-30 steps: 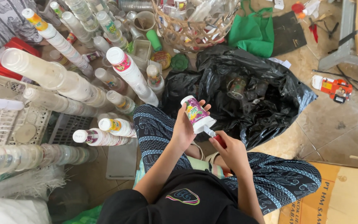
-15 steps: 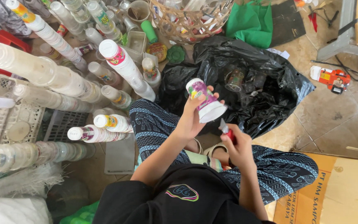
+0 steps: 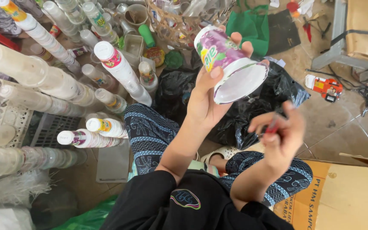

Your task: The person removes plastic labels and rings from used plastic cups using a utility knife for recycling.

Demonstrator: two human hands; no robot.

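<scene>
My left hand (image 3: 211,91) holds a white plastic cup (image 3: 228,64) with a purple and green printed label, raised high with its open mouth tilted towards me. My right hand (image 3: 277,134) is lower and to the right, blurred, its fingers pinched on a small red tool (image 3: 272,126). The two hands are apart. Below them lie my legs in dark blue patterned trousers (image 3: 150,132) and my black shirt. A black plastic bag (image 3: 235,115) lies open on the floor behind the cup.
Long stacks of nested plastic cups (image 3: 120,70) lean across the left side. A white plastic crate (image 3: 1,123) sits at the far left. A wicker basket (image 3: 179,21) of clear plastics stands at the top, a green bag (image 3: 252,25) beside it. A cardboard box (image 3: 341,191) lies at the lower right.
My left hand has lifted the cup higher and closer to the camera, turning its mouth towards me. My right hand with the red tool has pulled away from the cup, down and right.
</scene>
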